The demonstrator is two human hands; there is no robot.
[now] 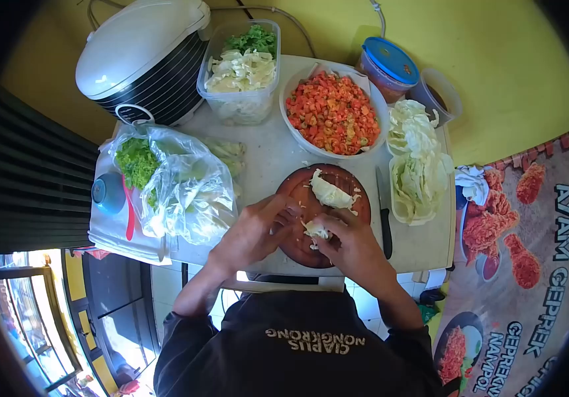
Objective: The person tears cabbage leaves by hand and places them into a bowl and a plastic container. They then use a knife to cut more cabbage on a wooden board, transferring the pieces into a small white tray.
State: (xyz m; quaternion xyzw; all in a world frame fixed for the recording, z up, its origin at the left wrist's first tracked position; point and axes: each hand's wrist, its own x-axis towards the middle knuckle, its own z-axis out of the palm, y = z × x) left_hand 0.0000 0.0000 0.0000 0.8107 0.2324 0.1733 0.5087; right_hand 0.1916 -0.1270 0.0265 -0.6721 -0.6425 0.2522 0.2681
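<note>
Here, near the table's edge, right hand pinches cabbage over board; left hand half-curled, hold unclear; knife beside board.

Wearer: dark, near-black shirt, plain cloth, filling the area below the fingers. Chest marking, below and between the two sets of fingers: pale beige block capitals on two lines, reading CIAPUS and NONGKRONG, upside down as seen from the head camera. Left sleeve: black, ends well behind the left fingers, forearm bare. Right sleeve: same dark colour, ends well behind the right fingers. Left hand and right hand: bare.
</note>
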